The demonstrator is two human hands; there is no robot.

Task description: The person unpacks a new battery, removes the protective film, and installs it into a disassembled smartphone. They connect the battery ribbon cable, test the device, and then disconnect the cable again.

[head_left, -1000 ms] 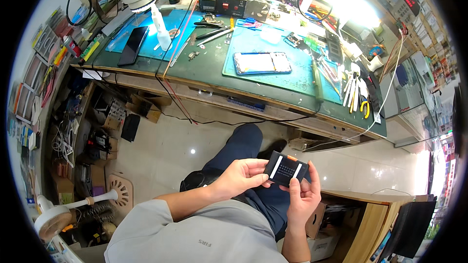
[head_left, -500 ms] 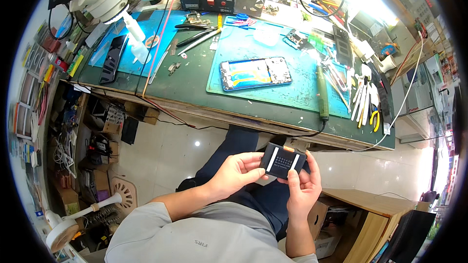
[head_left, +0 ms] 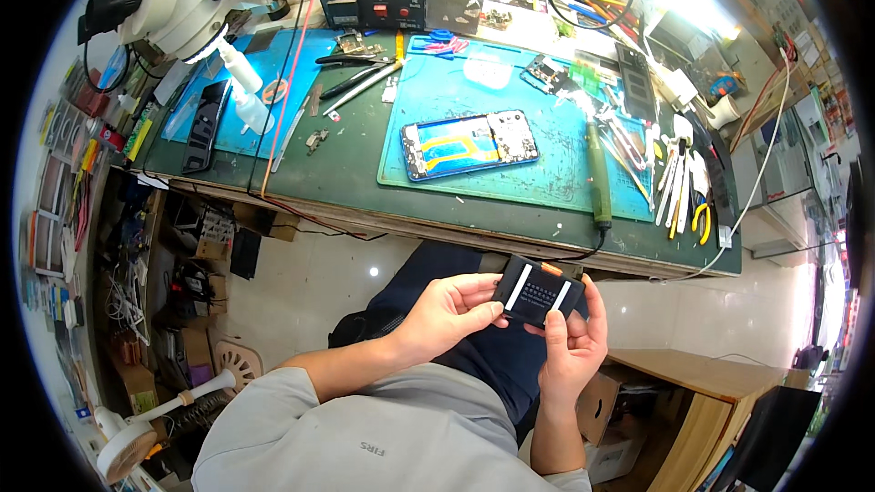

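A person's left hand (head_left: pixel 448 312) and right hand (head_left: pixel 572 346) grip opposite ends of a white-striped black battery (head_left: pixel 538 295); an opened phone (head_left: pixel 471 146) lies on a blue mat (head_left: pixel 547 184).

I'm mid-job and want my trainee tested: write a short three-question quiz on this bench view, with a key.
1. Which grip holds the black pack: left, right or both?
2. True or false: the opened phone lies on a blue mat.
3. How many white strips show on the black pack?

Key:
1. Both: the left grip has its left end, the right grip its right end.
2. True.
3. Two.
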